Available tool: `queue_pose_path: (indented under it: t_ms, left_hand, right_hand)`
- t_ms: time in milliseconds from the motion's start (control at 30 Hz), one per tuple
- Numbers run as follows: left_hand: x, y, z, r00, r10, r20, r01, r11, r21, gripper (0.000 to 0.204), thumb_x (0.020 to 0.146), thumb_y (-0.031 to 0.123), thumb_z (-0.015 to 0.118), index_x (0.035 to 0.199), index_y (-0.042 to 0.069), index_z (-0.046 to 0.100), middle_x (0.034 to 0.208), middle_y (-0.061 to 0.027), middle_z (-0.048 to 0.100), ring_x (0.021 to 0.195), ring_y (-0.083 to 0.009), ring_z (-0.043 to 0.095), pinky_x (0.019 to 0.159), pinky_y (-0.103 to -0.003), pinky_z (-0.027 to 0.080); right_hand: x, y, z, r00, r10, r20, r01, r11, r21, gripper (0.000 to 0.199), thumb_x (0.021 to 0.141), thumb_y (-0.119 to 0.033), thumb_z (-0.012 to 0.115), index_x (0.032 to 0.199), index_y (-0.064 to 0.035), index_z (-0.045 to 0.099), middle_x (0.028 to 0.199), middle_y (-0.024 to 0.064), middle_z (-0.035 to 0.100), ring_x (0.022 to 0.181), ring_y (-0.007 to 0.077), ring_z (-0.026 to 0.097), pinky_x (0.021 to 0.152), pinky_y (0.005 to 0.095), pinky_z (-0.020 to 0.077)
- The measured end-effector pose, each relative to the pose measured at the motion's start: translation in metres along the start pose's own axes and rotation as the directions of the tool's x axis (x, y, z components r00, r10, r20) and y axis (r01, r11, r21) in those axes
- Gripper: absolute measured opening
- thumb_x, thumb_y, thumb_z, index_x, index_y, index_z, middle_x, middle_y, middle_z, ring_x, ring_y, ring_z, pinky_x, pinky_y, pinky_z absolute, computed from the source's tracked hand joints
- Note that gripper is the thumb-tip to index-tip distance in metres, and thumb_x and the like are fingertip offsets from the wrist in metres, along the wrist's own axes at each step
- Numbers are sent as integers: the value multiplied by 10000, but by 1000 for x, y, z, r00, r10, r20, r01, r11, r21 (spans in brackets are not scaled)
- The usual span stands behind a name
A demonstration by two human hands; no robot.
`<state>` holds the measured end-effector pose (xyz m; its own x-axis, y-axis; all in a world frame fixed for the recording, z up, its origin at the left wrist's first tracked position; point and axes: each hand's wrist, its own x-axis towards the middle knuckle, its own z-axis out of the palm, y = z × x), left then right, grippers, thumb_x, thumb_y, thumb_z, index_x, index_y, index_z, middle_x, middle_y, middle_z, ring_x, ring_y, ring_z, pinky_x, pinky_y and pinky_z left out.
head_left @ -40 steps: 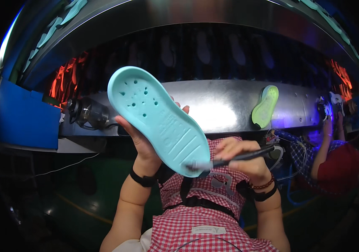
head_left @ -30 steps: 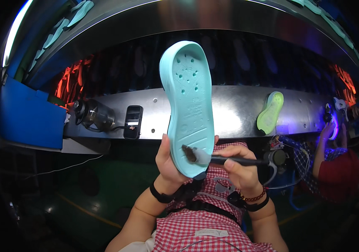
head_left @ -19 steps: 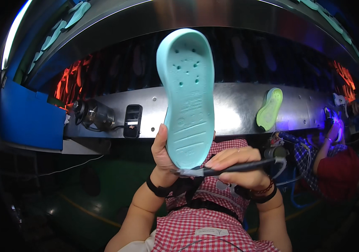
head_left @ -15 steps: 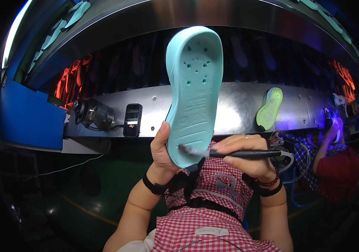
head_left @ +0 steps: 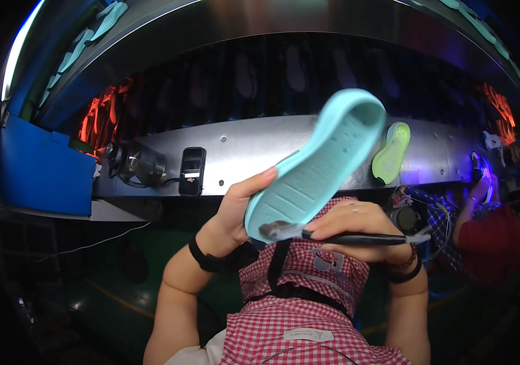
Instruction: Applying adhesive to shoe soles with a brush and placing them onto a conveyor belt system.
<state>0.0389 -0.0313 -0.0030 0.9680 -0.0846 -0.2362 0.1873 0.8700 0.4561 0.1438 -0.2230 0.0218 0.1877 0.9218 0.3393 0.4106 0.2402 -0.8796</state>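
A light turquoise shoe sole [head_left: 308, 170] is held up in front of me, its hollow side with ridges and small holes facing me. My left hand [head_left: 235, 204] grips its left edge near the lower end, the thumb along the rim. The sole leans with its upper end to the right. In my right hand [head_left: 357, 228] is a brush [head_left: 363, 238] with a dark handle, held nearly level. Its bristles touch the inside of the sole near the lower end.
A metal ledge [head_left: 242, 143] runs across ahead, bearing a yellow-green sole [head_left: 392, 152], a black tray [head_left: 192, 171] and a glass jug [head_left: 141, 167]. Behind it lies a dark conveyor with soles. At the right, a person in red [head_left: 491, 243] works under violet light.
The sole has come down and its upper end has swung to the right. My left hand turned with it. The brush stays against the lower end of the sole.
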Motion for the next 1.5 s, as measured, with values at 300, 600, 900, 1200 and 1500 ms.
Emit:
queue_pose_path:
  t_ms: [300, 600, 900, 1200, 1500]
  left_hand:
    - [-7, 5, 4, 966, -242, -95, 259, 919, 298, 465, 878, 240, 492, 1211, -79, 435, 1107, -194, 553, 919, -195, 607, 779, -288, 510]
    - [-13, 10, -6, 937, -268, -222, 339, 851, 402, 461, 884, 251, 504, 1192, -86, 449, 1072, -194, 569, 871, -183, 623, 748, -254, 525]
    - [-18, 12, -25, 952, -188, -241, 272, 882, 386, 456, 894, 279, 493, 1204, -52, 447, 1002, -147, 582, 808, -154, 619, 666, -234, 532]
    - [-2, -22, -32, 996, -65, -62, 65, 998, -14, 513, 895, 266, 441, 1289, -40, 322, 1165, -205, 503, 1001, -265, 575, 873, -361, 483]
    - [-1, -13, -44, 993, 82, -88, -85, 996, -24, 448, 909, 200, 392, 1288, -32, 339, 1188, -177, 514, 1035, -237, 559, 904, -345, 450]
  right_hand:
    - [-6, 5, -13, 979, -68, 190, 81, 995, -63, 184, 716, -53, 639, 900, -49, 651, 960, 109, 653, 819, 223, 651, 706, 305, 514]
    - [-4, -4, -29, 929, 62, 364, 57, 950, -308, 209, 757, -103, 528, 932, -94, 641, 995, 52, 648, 738, 211, 637, 629, 291, 495]
    - [-17, 20, -37, 963, 102, 248, -30, 961, -276, 227, 718, -86, 613, 941, -45, 620, 995, 97, 636, 852, 268, 621, 753, 310, 496]
    - [-17, 53, -11, 883, 424, -202, -296, 837, 460, 193, 781, -6, 608, 970, 20, 640, 806, 87, 644, 634, 97, 582, 588, 210, 488]
    - [-24, 37, 6, 846, 316, -428, -183, 928, 324, 209, 778, 12, 577, 980, 49, 615, 810, 134, 638, 511, 77, 526, 462, 189, 428]
